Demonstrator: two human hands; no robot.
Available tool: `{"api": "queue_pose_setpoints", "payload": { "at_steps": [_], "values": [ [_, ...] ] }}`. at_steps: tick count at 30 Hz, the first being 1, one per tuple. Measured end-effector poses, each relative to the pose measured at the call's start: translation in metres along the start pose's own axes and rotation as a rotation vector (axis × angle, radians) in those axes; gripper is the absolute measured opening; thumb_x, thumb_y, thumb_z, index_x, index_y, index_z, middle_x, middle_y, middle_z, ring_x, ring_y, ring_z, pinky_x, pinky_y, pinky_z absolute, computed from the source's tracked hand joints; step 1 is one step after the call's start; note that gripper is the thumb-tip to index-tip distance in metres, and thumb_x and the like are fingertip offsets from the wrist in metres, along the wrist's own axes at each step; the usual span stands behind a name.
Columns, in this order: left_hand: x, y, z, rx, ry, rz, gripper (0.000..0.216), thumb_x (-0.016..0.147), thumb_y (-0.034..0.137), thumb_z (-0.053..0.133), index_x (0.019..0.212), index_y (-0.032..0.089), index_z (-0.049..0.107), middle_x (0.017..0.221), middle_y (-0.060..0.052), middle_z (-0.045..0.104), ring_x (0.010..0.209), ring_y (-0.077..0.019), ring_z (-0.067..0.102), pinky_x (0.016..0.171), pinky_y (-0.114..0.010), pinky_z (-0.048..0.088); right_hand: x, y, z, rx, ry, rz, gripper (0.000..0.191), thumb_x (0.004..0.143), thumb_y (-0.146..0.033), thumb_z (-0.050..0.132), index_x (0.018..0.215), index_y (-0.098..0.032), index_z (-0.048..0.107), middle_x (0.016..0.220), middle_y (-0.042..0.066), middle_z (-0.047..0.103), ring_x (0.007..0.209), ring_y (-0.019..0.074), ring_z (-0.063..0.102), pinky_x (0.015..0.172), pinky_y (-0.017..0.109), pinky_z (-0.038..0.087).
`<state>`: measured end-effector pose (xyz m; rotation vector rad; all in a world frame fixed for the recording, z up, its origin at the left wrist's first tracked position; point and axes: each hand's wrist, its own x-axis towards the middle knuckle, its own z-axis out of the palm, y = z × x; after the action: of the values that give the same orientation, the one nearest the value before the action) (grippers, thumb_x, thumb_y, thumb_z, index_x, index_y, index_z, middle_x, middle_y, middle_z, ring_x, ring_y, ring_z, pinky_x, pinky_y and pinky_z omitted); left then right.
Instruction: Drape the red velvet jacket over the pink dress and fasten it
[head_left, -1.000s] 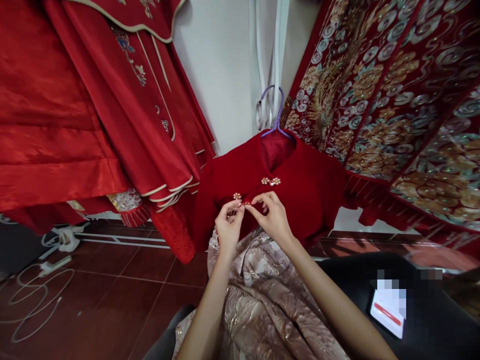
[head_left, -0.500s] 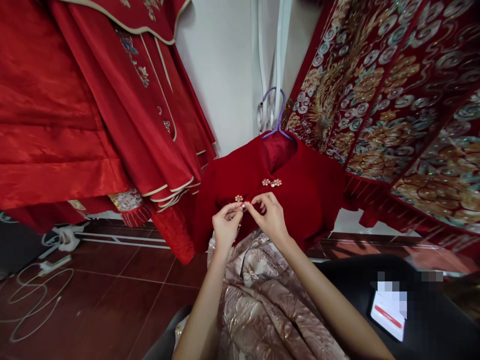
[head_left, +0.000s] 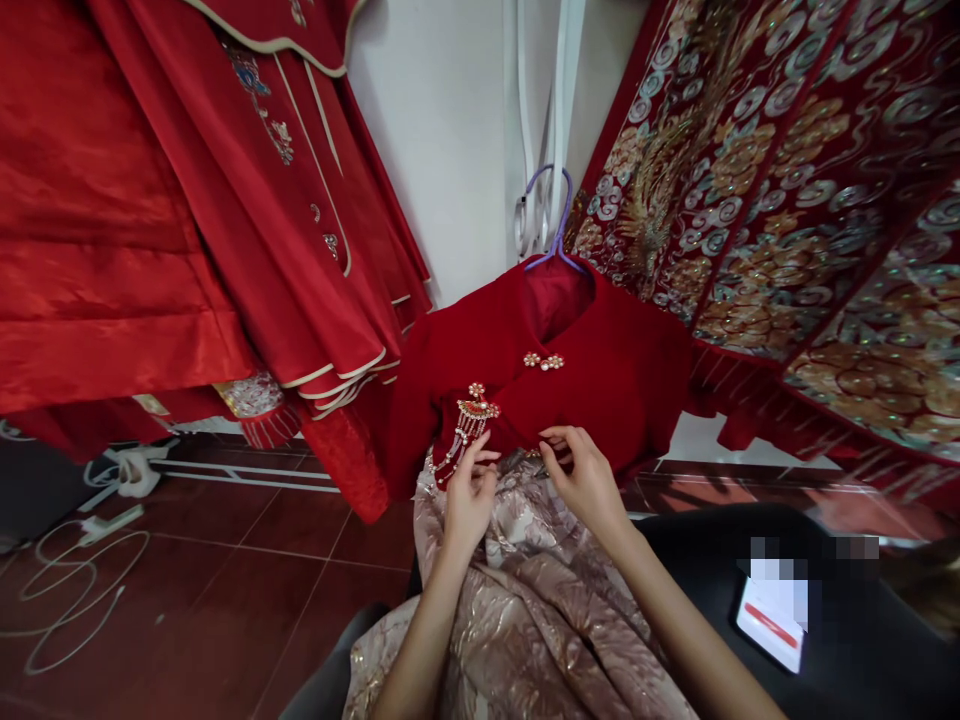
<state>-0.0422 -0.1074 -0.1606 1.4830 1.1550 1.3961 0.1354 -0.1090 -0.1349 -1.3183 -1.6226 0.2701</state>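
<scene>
A dark red jacket (head_left: pixel 615 370) hangs on a purple hanger (head_left: pixel 556 240) in front of me. Pearl flower clasps (head_left: pixel 544 361) fasten it near the neck. Lower on its left front sits a fan-shaped beaded ornament (head_left: pixel 478 409) with hanging strands, below a small flower clasp (head_left: pixel 476 390). My left hand (head_left: pixel 471 495) is just under the ornament, fingers loosely bent and apart, with nothing visible in them. At the jacket's lower front, my right hand (head_left: pixel 586 475) has thumb and index finger slightly parted, holding nothing that I can see. Shiny pinkish-brown patterned fabric (head_left: pixel 517 600) lies beneath both hands.
Red garments (head_left: pixel 300 230) hang on the left, and a heavily embroidered red one (head_left: pixel 757 230) hangs on the right. A lit phone (head_left: pixel 772 615) rests on a black seat (head_left: pixel 675 560). A white cable (head_left: pixel 90 580) and power strip (head_left: pixel 112 522) lie on the tiled floor.
My hands have come apart and moved down from the ornament, the right one also rightward. Their pinch has loosened, and the ornament now shows on the jacket front.
</scene>
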Motion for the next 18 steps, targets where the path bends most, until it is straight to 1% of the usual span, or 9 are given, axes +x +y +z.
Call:
{"api": "queue_pose_setpoints", "payload": {
  "at_steps": [2,5,8,10,12,14,16,18],
  "values": [
    [-0.005,-0.004,-0.001,0.099,0.045,0.000,0.057,0.082,0.018,0.057,0.137,0.026,0.048,0.105,-0.006,0.067,0.075,-0.0122,0.062,0.074,-0.026,0.050,-0.003,0.003,-0.004,-0.058,-0.009,0.018,0.022,0.091,-0.033,0.050,0.105,-0.019,0.061,0.095,0.008,0.062,0.085,0.0206,0.062,0.073,0.032,0.053],
    [-0.002,-0.012,-0.010,0.215,0.138,0.000,0.070,0.080,0.018,0.059,0.146,0.026,0.036,0.099,-0.004,0.066,0.069,-0.0117,0.058,0.068,-0.026,0.050,-0.006,-0.002,-0.005,-0.067,-0.064,0.047,0.023,0.091,-0.033,0.050,0.103,-0.020,0.064,0.089,0.007,0.066,0.077,0.0204,0.065,0.069,0.032,0.054],
    [0.007,-0.024,-0.025,0.224,0.200,-0.032,0.078,0.080,0.023,0.062,0.150,0.026,0.027,0.096,-0.003,0.064,0.069,-0.0122,0.058,0.067,-0.026,0.051,-0.010,-0.013,-0.002,-0.004,-0.168,0.078,0.025,0.093,-0.036,0.047,0.098,-0.023,0.069,0.082,0.004,0.072,0.071,0.0203,0.069,0.069,0.032,0.055],
    [0.012,-0.031,-0.034,0.183,0.199,-0.057,0.079,0.081,0.028,0.063,0.150,0.027,0.025,0.101,-0.004,0.063,0.073,-0.0124,0.060,0.067,-0.026,0.052,-0.013,-0.017,0.000,0.006,-0.213,0.080,0.027,0.093,-0.036,0.047,0.098,-0.023,0.070,0.088,0.005,0.074,0.077,0.0224,0.071,0.073,0.034,0.056],
    [0.015,-0.033,-0.038,0.149,0.184,-0.064,0.078,0.081,0.032,0.063,0.150,0.028,0.027,0.107,-0.005,0.062,0.077,-0.0124,0.061,0.068,-0.025,0.053,-0.015,-0.017,0.003,-0.039,-0.193,0.076,0.028,0.092,-0.035,0.049,0.105,-0.019,0.069,0.101,0.010,0.073,0.089,0.0261,0.071,0.081,0.039,0.056],
    [0.017,-0.032,-0.037,0.141,0.174,-0.065,0.076,0.081,0.033,0.063,0.149,0.029,0.029,0.106,-0.005,0.062,0.078,-0.0119,0.062,0.068,-0.024,0.054,-0.016,-0.013,0.005,-0.114,-0.120,0.082,0.034,0.090,-0.032,0.051,0.114,-0.013,0.065,0.111,0.016,0.069,0.099,0.0296,0.067,0.088,0.044,0.054],
    [0.019,-0.029,-0.034,0.141,0.165,-0.068,0.075,0.081,0.033,0.063,0.148,0.028,0.030,0.105,-0.004,0.061,0.076,-0.0114,0.061,0.066,-0.024,0.054,-0.015,-0.008,0.007,-0.164,-0.041,0.090,0.039,0.088,-0.031,0.052,0.119,-0.009,0.061,0.114,0.019,0.065,0.103,0.0311,0.065,0.090,0.046,0.053],
    [0.021,-0.024,-0.029,0.108,0.164,-0.060,0.074,0.080,0.031,0.064,0.147,0.028,0.031,0.107,-0.005,0.061,0.076,-0.0114,0.061,0.065,-0.025,0.055,-0.015,-0.002,0.010,-0.183,0.013,0.085,0.040,0.088,-0.029,0.051,0.122,-0.008,0.057,0.116,0.020,0.061,0.107,0.0314,0.062,0.090,0.047,0.052]
  ]
}}
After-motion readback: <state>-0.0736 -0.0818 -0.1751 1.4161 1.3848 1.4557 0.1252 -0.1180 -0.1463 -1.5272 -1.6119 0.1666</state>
